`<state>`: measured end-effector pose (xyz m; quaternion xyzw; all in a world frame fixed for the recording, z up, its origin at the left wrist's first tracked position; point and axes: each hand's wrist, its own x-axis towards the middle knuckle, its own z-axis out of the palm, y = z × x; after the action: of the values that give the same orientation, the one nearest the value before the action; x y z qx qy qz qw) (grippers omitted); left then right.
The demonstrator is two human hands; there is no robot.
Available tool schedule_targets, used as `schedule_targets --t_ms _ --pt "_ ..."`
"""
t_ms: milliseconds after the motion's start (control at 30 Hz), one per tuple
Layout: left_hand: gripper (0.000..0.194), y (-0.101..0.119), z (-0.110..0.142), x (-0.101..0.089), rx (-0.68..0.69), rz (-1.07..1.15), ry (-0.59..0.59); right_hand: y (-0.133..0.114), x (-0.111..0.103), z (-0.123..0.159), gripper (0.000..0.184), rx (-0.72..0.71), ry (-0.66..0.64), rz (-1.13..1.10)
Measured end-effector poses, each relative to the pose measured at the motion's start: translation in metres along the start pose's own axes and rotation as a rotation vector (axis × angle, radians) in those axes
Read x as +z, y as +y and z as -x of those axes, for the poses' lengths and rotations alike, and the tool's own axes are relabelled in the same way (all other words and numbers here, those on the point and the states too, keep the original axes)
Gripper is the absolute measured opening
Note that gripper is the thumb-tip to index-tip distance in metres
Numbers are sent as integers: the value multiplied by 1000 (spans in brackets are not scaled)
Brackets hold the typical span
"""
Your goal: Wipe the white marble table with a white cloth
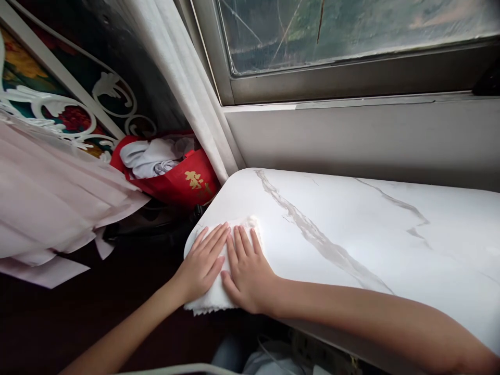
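A fluffy white cloth (219,298) lies at the left end of a white marble-patterned tabletop (336,208), with its near edge hanging over the table's rim. My left hand (203,263) rests flat on the cloth, fingers stretched toward the window. Right beside it, my right hand (250,271) also presses down flat, its fingers slightly apart and its fingertips close to those of the left. Neither hand grips the cloth; the palms cover its middle.
Behind the table stand a wall and a framed window (351,31). A red bag (175,179) stuffed with pale fabric sits left of the table, beneath a white curtain (175,67). Pink fabric (58,192) hangs at far left. Cables (269,349) show below the near edge.
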<state>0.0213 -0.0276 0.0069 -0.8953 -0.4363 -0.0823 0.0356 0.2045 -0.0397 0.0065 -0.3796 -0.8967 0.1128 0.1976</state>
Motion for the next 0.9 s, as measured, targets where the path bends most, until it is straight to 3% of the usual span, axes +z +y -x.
schedule_targets --t_ms 133,267,500,667,767,900 --pt "61 12 -6 -1 -5 10 -34 6 -3 9 65 19 -15 -25" --pt "55 -4 -42 8 -31 33 -36 32 -2 -17 65 123 -27 4" --pt "54 -58 -171 40 -27 50 -28 129 -12 -87 62 352 18 141" --pt "53 -73 -253 57 9 26 -42 191 -26 -112 61 437 71 231" --pt "52 -76 -276 62 22 12 -45 208 -30 -117 60 475 96 249" --pt "52 -76 -279 66 27 -8 -34 211 -30 -117 59 465 121 265"
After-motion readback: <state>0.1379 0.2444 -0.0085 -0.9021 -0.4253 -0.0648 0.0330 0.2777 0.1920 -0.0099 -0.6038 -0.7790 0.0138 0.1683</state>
